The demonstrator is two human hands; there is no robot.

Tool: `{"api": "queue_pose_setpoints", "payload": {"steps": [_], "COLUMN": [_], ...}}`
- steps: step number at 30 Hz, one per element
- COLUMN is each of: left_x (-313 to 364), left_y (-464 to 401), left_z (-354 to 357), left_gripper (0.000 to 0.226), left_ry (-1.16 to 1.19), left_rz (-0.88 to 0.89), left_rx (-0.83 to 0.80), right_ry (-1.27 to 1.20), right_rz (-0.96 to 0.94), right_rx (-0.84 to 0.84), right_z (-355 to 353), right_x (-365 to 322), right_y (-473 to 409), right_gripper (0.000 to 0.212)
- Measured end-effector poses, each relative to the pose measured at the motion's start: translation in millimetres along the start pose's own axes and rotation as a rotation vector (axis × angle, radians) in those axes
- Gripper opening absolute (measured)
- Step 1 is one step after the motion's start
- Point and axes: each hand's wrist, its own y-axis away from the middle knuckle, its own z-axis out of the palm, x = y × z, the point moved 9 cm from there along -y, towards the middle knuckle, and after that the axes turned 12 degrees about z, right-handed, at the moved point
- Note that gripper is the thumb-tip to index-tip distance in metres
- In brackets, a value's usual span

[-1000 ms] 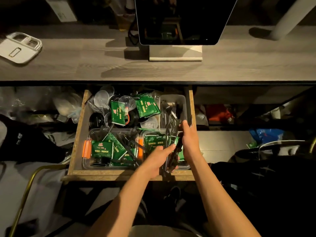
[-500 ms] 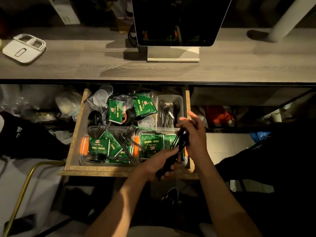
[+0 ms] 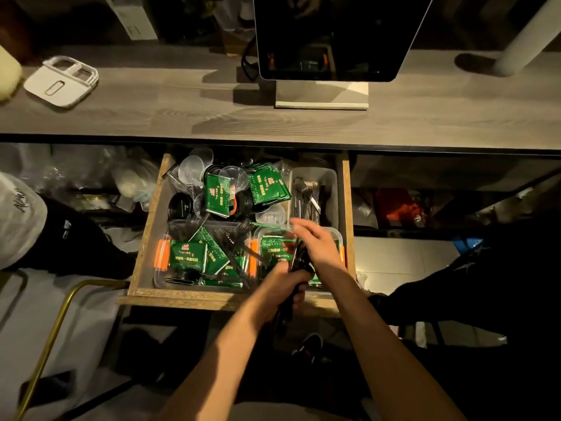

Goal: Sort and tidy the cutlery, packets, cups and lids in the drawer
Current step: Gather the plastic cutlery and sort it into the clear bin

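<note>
The wooden drawer (image 3: 145, 226) stands pulled out under the desk. My left hand (image 3: 283, 282) grips a bundle of black plastic cutlery (image 3: 297, 258) near the drawer's front right; the bundle's lower end hangs past the front edge. My right hand (image 3: 315, 244) hovers at the bundle's top with fingers spread, over the right clear container (image 3: 337, 235). Green packets (image 3: 217, 194) lie in both clear containers and on the clear cups (image 3: 194, 167) and black lids (image 3: 180, 206) at the back. The left clear container (image 3: 162, 253) holds loose black forks and packets.
A grey bin (image 3: 329, 177) at the drawer's back right holds metal cutlery. On the desk above stand a monitor (image 3: 331, 34) and a white box (image 3: 62, 82). A gold chair frame (image 3: 54, 329) curves at the lower left. A shoe (image 3: 309, 344) shows below the drawer.
The black cutlery bundle has come up out of the right container toward the front edge, now held in my left hand. My right hand's fingers have spread away from its top.
</note>
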Motion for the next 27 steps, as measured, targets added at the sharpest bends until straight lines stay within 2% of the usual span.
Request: {"api": "queue_pose_setpoints", "payload": {"steps": [2,4,5,8,10,13,17,20,22,24,27], "left_x": [-4,-6,-5,-7,-17,-26,-31,-39,-42,-45,-48], "left_y": [1,4,6,10,13,15,16,12,10,9,6], "left_z": [-20,-50,-64,-112,-144,-176,-207,-224,-230,-234,-236], "left_gripper": [0.016,0.020,0.019,0.021,0.022,0.065,0.041,0.031,0.038,0.041,0.063], "left_ry": [-0.002,0.041,0.074,0.183,0.233,0.220,0.214,0.260,0.287,0.298,0.305], "left_rz": [-0.002,0.003,0.019,0.051,0.039,0.023,0.019,0.001,-0.004,-0.011,-0.031], "left_rx": [0.060,0.154,0.202,0.379,0.497,0.565,0.601,0.607,0.594,0.579,0.553], "right_ry": [-0.158,-0.262,-0.220,0.105,0.320,0.572,0.985,1.285,1.388,1.478,1.449], "right_rz": [0.066,0.112,0.109,0.098,0.071,0.009,-0.110,-0.080,-0.087,-0.128,-0.120], "right_rx": [-0.075,-0.019,0.048,0.173,0.158,0.151,0.238,0.334,0.436,0.497,0.390], "right_z": [10,10,8,18,42,79,115,132,137,141,144], "right_x": [7,20,27,50,61,67,71,80,82,82,87], "right_y": [-7,-16,-22,-36,-44,-54,-72,-81,-82,-80,-86], "right_gripper": [0.022,0.022,0.018,0.017,0.023,0.033,0.060,0.076,0.070,0.052,0.042]}}
